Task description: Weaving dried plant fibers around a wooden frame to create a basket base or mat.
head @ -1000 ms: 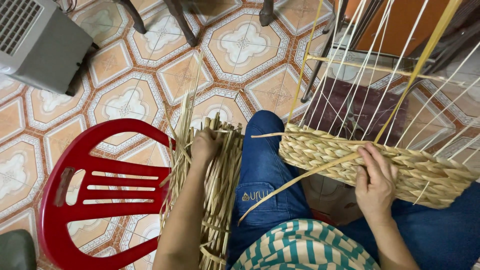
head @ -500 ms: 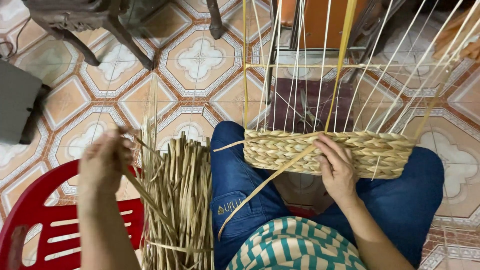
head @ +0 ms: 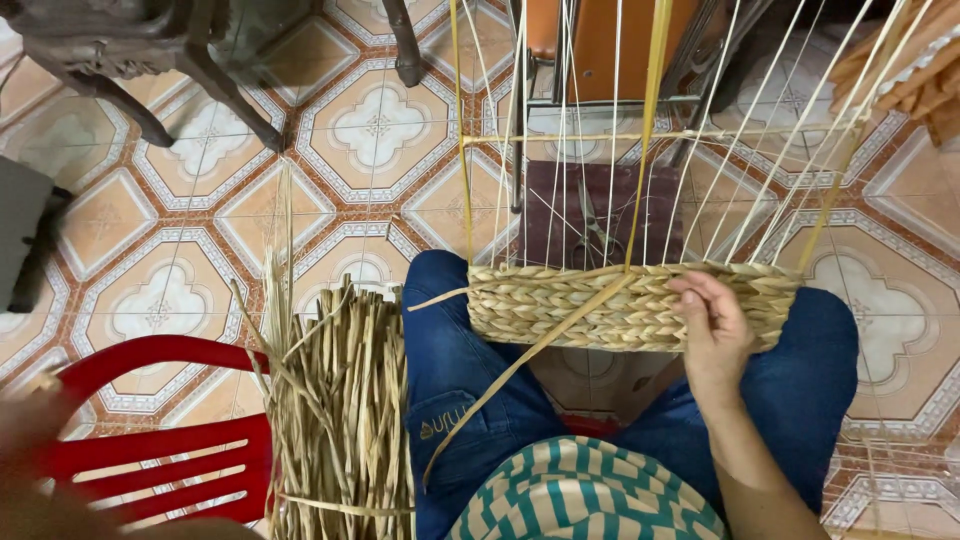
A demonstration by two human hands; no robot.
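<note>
Tiled floor (head: 380,130), orange and white medallion pattern, carries most of what stands here; dark wooden furniture legs (head: 215,85) stand on it at the far left, another leg (head: 405,45) beside them; grey box-shaped object (head: 25,240) sits on the tiles at the left edge; metal frame (head: 520,120) stands further back, dark reddish mat (head: 600,215) on the tiles under it; red plastic chair (head: 150,440) stands on the floor near left, bundle of dried straw strands (head: 340,410) leaning at its right edge; lap in blue jeans (head: 450,380) bears the half-woven basket (head: 620,305).
</note>
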